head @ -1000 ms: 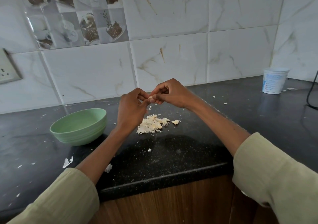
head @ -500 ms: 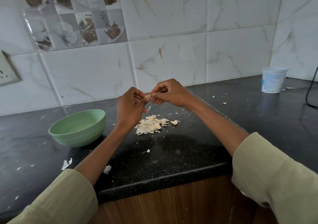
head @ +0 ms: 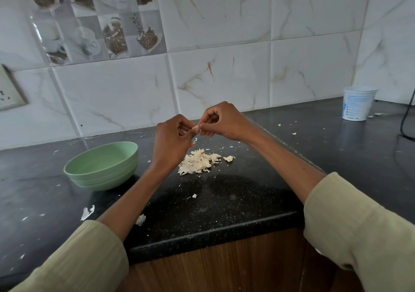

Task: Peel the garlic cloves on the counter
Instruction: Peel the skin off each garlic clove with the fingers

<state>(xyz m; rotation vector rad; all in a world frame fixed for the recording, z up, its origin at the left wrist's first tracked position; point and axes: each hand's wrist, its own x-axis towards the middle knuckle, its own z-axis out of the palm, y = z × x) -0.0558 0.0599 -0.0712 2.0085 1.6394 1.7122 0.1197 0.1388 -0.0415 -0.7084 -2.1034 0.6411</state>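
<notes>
- Since a second ago I see little change: both hands stay raised over the counter [head: 224, 202], the view shifted slightly.
- The garlic clove [head: 195, 127] sits pinched between my left hand [head: 171, 143] and right hand [head: 221, 121], fingertips of both curled on it.
- Directly below lies the pile of peels [head: 197, 162].
- A green bowl [head: 102, 168] stands to the left; a white tub [head: 358, 103] far right.
</notes>
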